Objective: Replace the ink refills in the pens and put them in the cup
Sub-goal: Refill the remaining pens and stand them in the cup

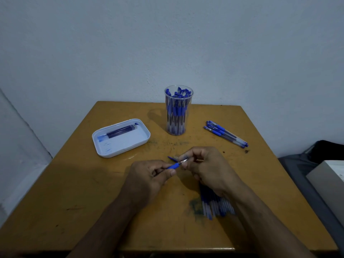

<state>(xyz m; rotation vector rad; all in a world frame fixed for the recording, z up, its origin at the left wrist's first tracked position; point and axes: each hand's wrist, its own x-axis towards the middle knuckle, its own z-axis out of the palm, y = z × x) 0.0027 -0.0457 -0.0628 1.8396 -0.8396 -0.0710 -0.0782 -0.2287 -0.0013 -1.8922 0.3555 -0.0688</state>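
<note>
Left hand (149, 175) is gripping the pen (174, 165) by its grip; right hand (202, 164) is pinching the tip — likely unscrewing. Cup (177, 112) waiting at 12 o'clock — worktop (74, 183).

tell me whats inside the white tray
The white tray holds a few dark ink refills lying side by side along its far edge, plus blue ink smudges on its floor. Nothing covers it, though the exact refill count is hard to tell.

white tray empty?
No. The white tray holds a few dark ink refills lying side by side along its far edge.
</note>
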